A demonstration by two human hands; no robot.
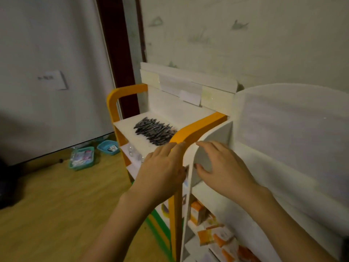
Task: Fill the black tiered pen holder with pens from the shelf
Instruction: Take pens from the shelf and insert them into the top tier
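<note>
Both hands are resting with fingers straight and holding nothing: the left hand [162, 167] on the orange shelf [198, 127] side rail, the right hand [222, 167] on the white shelf's [217, 133] panel, likely steadying themselves. The pens [154, 131] are lying heaped on the top shelf, within reach; no black holder is showing.

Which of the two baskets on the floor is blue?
The smaller blue plastic basket, the one nearer the orange-framed shelf. The bigger plastic basket beside it is teal green and sits farther from the shelf.

pens [154, 131] on shelf [126, 127], baskets [94, 154] on floor left
</note>
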